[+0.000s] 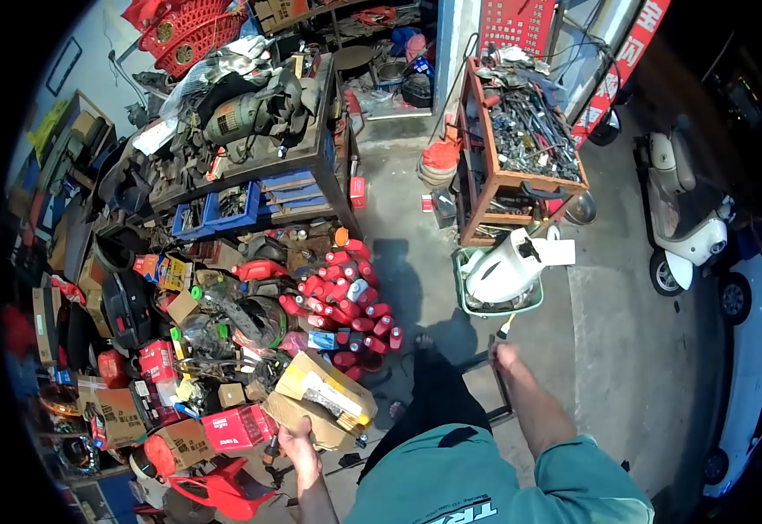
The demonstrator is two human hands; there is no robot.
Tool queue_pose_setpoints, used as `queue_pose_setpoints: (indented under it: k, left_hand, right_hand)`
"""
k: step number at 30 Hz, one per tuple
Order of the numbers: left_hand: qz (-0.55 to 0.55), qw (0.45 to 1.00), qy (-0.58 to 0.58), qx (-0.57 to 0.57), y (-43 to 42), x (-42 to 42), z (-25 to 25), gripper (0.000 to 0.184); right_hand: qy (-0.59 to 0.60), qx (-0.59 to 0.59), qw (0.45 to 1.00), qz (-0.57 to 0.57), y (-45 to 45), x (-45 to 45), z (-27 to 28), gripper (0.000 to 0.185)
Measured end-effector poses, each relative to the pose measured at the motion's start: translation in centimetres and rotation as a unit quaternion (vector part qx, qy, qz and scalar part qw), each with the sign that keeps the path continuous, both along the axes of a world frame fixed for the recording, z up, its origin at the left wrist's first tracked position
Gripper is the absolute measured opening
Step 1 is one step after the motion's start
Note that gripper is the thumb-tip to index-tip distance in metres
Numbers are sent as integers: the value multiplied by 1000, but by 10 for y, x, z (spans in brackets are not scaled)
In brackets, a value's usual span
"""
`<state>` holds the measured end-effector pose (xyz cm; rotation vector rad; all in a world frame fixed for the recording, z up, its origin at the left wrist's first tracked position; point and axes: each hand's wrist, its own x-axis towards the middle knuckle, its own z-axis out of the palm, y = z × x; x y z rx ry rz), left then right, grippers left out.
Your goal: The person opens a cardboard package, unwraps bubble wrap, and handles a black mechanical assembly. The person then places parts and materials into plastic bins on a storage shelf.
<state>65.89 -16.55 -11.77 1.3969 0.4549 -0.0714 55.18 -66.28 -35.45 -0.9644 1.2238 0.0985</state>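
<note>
My left hand is closed at the lower edge of an open cardboard box, which has yellow tape and small parts inside. My right hand is closed beside the corner of a dark metal frame; what its fingers hold is too small to make out. Just above it, a small brush with a pale head and a yellow part reaches toward a green-rimmed basin. A large white plastic cover rests in that basin.
Red bottles crowd the floor at centre left, near boxes and parts. A workbench carries a motor. The wooden tool cart is heaped with tools. A white scooter and white car stand at right.
</note>
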Motion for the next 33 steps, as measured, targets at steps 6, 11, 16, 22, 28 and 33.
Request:
queue_pose_setpoints:
  k: [6,11,16,22,28,33]
  left_hand:
    - [31,997,53,43,-71,54,3,40]
    - [56,989,106,89,-130,108,-32,42]
    - [32,980,158,115,-187,168,-44,42]
    - [66,969,184,154,-229,211,-62,41]
    - [43,959,184,213,-239,222,-46,25]
    - [74,966,171,177,-239,218,-14,27]
  right_hand:
    - [-6,3,999,-51,-127,165,-22,6]
    - [-122,-20,979,-160,-243,300,-86,8]
    - [-231,-24,960,-158,-367,375,-178,22]
    - [-208,-145,959,-123,-405,406,-197,25]
    - [-336,-4,935,-113,-366,365,-191,32]
    - [-52,-6,970,236,-140,344,-36,21]
